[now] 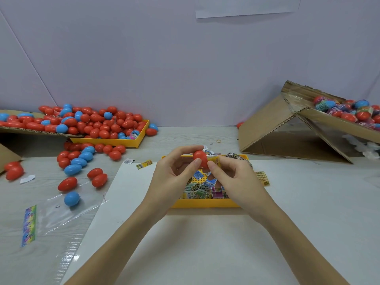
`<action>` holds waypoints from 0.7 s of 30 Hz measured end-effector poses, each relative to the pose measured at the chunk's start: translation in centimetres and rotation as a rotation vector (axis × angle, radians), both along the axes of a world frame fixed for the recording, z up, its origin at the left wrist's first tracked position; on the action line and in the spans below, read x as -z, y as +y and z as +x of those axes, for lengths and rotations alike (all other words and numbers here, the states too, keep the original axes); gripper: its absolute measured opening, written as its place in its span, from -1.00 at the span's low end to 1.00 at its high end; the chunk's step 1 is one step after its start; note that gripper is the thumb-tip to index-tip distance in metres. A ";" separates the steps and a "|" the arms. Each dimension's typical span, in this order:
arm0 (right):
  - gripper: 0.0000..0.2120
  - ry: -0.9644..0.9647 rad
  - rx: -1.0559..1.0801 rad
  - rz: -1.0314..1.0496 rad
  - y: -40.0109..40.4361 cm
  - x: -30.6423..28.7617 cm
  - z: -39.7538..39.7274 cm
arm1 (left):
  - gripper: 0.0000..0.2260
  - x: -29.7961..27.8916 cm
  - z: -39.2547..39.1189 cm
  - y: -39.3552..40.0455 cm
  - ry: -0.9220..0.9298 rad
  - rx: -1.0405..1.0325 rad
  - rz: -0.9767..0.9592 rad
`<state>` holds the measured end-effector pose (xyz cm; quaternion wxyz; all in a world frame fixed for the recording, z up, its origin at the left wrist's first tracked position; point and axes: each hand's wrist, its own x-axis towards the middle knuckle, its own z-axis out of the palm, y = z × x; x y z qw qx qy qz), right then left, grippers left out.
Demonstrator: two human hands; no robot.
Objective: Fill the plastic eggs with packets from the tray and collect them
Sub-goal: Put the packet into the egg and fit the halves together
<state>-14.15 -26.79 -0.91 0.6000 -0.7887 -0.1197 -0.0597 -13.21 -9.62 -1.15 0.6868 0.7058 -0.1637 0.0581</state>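
A red plastic egg (199,157) is held above the yellow tray (205,204) of packets. My left hand (174,173) grips the egg from the left with thumb and fingers. My right hand (232,177) pinches a yellow packet (214,160) that pokes out at the egg's right side, thumb touching the egg. Several printed packets (202,190) lie loose in the tray beneath the hands. Whether the egg is whole or a half is hidden by my fingers.
Red and blue eggs (86,122) heap on a cardboard flap and a second yellow tray (131,140) at the left, with more scattered on the table. A cardboard box (320,118) at the right holds filled eggs. Clear bags (61,214) lie front left.
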 end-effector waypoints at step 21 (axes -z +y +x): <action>-0.82 -0.004 -0.043 0.145 0.4 0.4 0.0 | -0.75 -0.4 -0.1 0.1 0.019 0.014 -0.085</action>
